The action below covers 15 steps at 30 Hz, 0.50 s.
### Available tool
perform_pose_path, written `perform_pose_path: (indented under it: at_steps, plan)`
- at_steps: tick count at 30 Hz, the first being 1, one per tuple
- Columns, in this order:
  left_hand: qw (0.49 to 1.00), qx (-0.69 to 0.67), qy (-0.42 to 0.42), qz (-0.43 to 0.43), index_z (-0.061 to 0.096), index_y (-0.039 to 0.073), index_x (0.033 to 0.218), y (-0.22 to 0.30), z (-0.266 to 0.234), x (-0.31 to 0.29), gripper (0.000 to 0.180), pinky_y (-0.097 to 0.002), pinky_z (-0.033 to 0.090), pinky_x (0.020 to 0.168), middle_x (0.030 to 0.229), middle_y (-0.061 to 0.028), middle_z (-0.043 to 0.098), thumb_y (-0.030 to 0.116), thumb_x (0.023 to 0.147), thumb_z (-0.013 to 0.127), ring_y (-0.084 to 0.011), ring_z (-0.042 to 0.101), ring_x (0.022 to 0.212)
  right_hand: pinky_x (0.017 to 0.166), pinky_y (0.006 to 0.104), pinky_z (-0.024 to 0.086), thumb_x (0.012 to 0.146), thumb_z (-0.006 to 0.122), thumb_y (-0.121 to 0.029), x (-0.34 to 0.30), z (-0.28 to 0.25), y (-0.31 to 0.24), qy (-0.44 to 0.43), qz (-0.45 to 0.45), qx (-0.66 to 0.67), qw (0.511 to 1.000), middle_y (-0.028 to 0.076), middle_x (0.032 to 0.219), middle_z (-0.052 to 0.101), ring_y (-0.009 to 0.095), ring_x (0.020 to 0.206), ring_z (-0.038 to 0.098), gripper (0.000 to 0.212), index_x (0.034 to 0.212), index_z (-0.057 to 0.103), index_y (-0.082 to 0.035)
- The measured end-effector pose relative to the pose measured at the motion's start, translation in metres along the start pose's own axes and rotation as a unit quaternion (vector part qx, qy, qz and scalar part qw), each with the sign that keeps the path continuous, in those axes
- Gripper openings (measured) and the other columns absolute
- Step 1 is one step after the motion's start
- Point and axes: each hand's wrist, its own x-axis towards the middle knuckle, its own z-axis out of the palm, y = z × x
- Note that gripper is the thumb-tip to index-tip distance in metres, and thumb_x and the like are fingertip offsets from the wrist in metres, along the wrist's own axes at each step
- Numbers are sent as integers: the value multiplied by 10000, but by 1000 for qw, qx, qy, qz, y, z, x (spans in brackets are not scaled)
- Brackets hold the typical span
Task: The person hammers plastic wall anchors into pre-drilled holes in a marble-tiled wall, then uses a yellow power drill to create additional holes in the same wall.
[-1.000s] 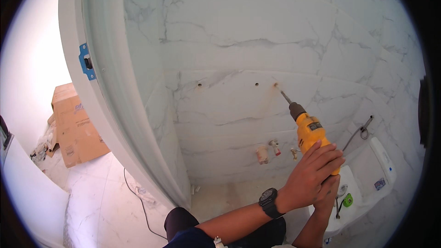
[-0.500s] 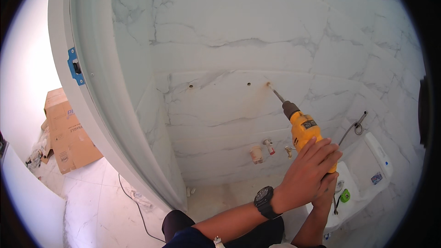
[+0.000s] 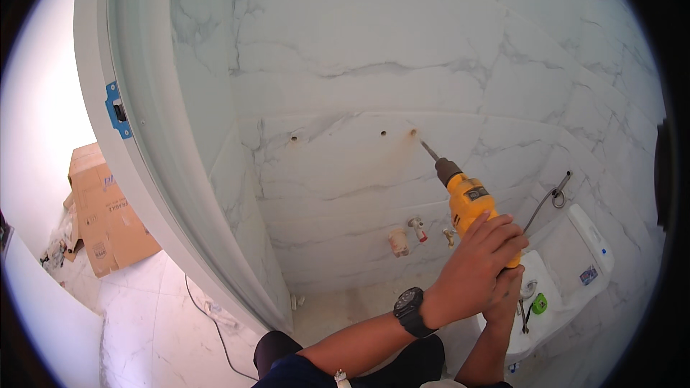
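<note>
A yellow power drill (image 3: 468, 200) with a dark chuck points up and left at the marble-patterned tiled wall (image 3: 359, 36). Its bit (image 3: 429, 150) ends just short of a dusty, rust-tinged hole (image 3: 413, 133). My left hand (image 3: 471, 266), with a black watch (image 3: 410, 312) on its wrist, lies closed over the rear of the drill body. Behind and below it, my right hand (image 3: 506, 294) is wrapped around the handle end, its fingers mostly hidden. Left of the fresh hole, the wall has two darker holes, a middle one (image 3: 383, 133) and a left one (image 3: 293, 139).
Below the holes are a capped pipe stub (image 3: 398, 243), a valve (image 3: 417, 228) and a brass tap (image 3: 449, 237). On the right stands a white toilet (image 3: 553, 266) with a green tape measure (image 3: 539, 303) on it. A door frame (image 3: 144, 172), cardboard box (image 3: 115, 223) and cable (image 3: 215, 327) are left.
The drill and both hands have drawn slightly back and left in view. The bit, at the hole before, has come out of it, and the hole shows now.
</note>
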Motion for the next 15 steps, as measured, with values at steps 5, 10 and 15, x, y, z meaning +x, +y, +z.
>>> perform_pose_path:
  at_steps: [5, 10, 15]
  plan:
    - [1000, -7, 6, 7, 665, 67, 1286, 2, -2, 0, 421, -576, 335, 1240, 1365, -108, 619, 123, 881, 768, -350, 518, 1415, 749, 430, 506, 1121, 314, -551, 3, 2, -1, 34, -29, -33, 998, 190, 994, 673, 294, 871, 662, 688, 1127, 570, 87]
    - [1000, -10, 14, 11, 678, 62, 1274, 2, -1, 0, 395, -581, 338, 1235, 1359, -108, 627, 139, 898, 767, -352, 523, 1412, 698, 413, 500, 1105, 353, -530, 4, 7, -3, 62, -20, 1, 998, 179, 929, 665, 259, 810, 655, 654, 1086, 573, 85]
    - [1000, -3, 22, 8, 695, 59, 1253, 1, 0, 0, 366, -574, 351, 1229, 1346, -112, 639, 155, 907, 768, -347, 535, 1403, 690, 411, 494, 1091, 394, -488, 5, 4, -6, 46, -20, -22, 998, 180, 923, 661, 250, 806, 650, 592, 1085, 576, 76]
